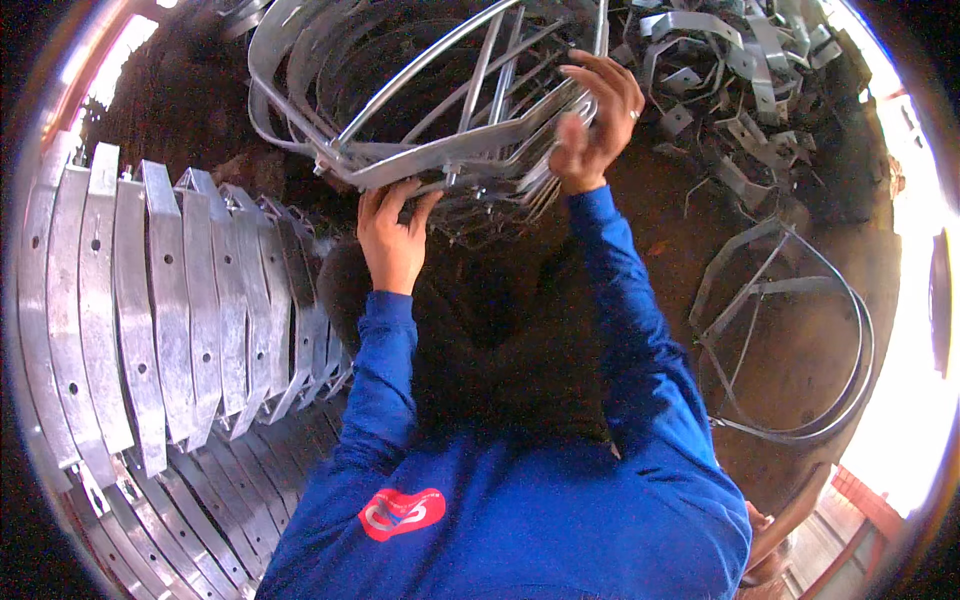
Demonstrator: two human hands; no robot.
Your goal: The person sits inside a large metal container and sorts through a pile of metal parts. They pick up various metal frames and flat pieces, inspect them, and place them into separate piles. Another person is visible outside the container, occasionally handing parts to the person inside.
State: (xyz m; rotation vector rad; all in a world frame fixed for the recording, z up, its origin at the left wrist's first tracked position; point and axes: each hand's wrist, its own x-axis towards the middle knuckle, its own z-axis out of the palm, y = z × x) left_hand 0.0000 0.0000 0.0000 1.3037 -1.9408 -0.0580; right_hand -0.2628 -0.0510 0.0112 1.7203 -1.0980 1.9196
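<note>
Head view: the 2 hands are apart at a stack of metal frames (440, 160), far and central. The left hand (392, 235) touches its near edge with bent fingers; whether it grips, I cannot tell. The right hand (598, 125) is spread, just beside the right end. Rows of metal bands (128, 300) stand left; bent brackets (762, 90) lie far right, nearer than them 1 hooped frame (800, 434).

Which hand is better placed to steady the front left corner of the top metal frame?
Probably the left hand: its fingers are at the frame's front band, near that corner. The right hand is open, by the opposite end.
</note>
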